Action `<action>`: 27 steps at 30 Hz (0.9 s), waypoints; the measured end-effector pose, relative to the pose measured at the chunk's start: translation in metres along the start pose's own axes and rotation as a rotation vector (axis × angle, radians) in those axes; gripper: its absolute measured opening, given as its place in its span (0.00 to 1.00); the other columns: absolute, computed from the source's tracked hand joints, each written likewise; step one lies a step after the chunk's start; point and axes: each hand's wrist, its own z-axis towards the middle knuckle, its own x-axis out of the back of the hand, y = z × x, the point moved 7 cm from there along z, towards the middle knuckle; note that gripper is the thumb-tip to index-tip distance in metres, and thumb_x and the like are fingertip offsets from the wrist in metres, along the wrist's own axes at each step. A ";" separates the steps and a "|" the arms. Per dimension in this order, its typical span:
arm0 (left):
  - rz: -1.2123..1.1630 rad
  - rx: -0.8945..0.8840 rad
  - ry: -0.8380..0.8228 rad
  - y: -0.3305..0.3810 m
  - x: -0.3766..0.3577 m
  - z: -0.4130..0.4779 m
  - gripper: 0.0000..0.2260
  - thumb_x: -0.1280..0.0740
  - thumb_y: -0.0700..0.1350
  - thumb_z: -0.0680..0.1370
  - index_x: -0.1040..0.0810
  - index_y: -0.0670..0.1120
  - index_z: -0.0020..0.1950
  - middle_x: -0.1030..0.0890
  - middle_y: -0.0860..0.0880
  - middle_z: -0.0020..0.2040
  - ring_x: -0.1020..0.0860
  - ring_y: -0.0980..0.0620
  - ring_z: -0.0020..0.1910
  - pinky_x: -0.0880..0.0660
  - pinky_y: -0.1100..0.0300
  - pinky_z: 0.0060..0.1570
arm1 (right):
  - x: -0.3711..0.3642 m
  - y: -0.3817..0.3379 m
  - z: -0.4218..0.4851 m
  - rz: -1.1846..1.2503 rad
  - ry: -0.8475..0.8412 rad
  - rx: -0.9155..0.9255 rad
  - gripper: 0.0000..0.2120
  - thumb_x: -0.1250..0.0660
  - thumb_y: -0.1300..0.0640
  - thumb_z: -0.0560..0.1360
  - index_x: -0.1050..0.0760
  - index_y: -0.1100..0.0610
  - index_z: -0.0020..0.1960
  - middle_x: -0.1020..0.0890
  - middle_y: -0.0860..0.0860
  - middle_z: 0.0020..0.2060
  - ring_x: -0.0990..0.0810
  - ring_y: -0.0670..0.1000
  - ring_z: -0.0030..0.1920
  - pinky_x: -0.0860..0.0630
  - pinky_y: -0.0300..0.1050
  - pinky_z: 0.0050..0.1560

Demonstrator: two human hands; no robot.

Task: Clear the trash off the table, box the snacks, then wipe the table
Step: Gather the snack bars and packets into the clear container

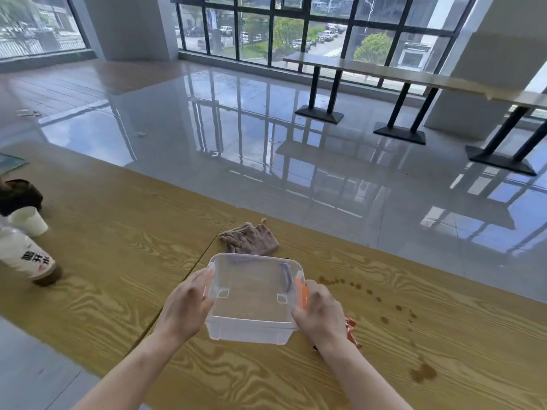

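Observation:
A clear plastic storage box [251,300] with orange side latches sits on the wooden table [118,261] right in front of me. My left hand [186,309] grips its left side and my right hand [319,315] grips its right side over the orange latch. The box looks empty. A crumpled brownish cloth [250,239] lies just beyond the box. A red snack wrapper [352,332] peeks out from behind my right wrist. Brown spill drops [396,309] trail across the table on the right, ending in a larger stain [423,374].
At the far left stand a white paper cup [28,221], a lying bottle with a white label [26,258] and a dark object [17,195]. Beyond the table's far edge lies shiny tiled floor, with a long counter on black legs [399,93] by the windows.

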 end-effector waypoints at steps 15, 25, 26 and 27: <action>-0.072 -0.128 -0.067 -0.043 -0.024 0.008 0.31 0.35 0.33 0.73 0.36 0.44 0.76 0.33 0.50 0.75 0.36 0.55 0.74 0.34 0.58 0.69 | -0.053 -0.007 -0.017 -0.019 0.010 -0.133 0.18 0.33 0.56 0.72 0.29 0.54 0.62 0.25 0.52 0.55 0.20 0.57 0.49 0.27 0.46 0.42; 0.022 -0.105 -0.110 -0.044 -0.025 0.009 0.31 0.33 0.39 0.74 0.37 0.45 0.77 0.35 0.45 0.76 0.35 0.47 0.74 0.31 0.52 0.67 | -0.059 -0.003 -0.020 0.035 -0.006 -0.155 0.20 0.32 0.55 0.74 0.33 0.53 0.64 0.28 0.49 0.58 0.22 0.55 0.55 0.28 0.45 0.50; 0.065 -0.088 -0.112 -0.042 -0.024 0.010 0.30 0.33 0.41 0.74 0.36 0.45 0.76 0.35 0.42 0.75 0.35 0.44 0.74 0.30 0.49 0.67 | -0.059 -0.003 -0.020 0.036 -0.013 -0.148 0.22 0.32 0.53 0.75 0.34 0.53 0.66 0.28 0.49 0.59 0.22 0.55 0.56 0.29 0.44 0.51; 0.109 -0.090 -0.109 -0.039 -0.023 0.011 0.30 0.32 0.43 0.74 0.35 0.44 0.75 0.34 0.39 0.74 0.34 0.41 0.73 0.30 0.47 0.66 | -0.058 -0.002 -0.020 0.036 -0.019 -0.143 0.24 0.32 0.51 0.76 0.35 0.53 0.68 0.28 0.49 0.60 0.23 0.54 0.58 0.29 0.45 0.54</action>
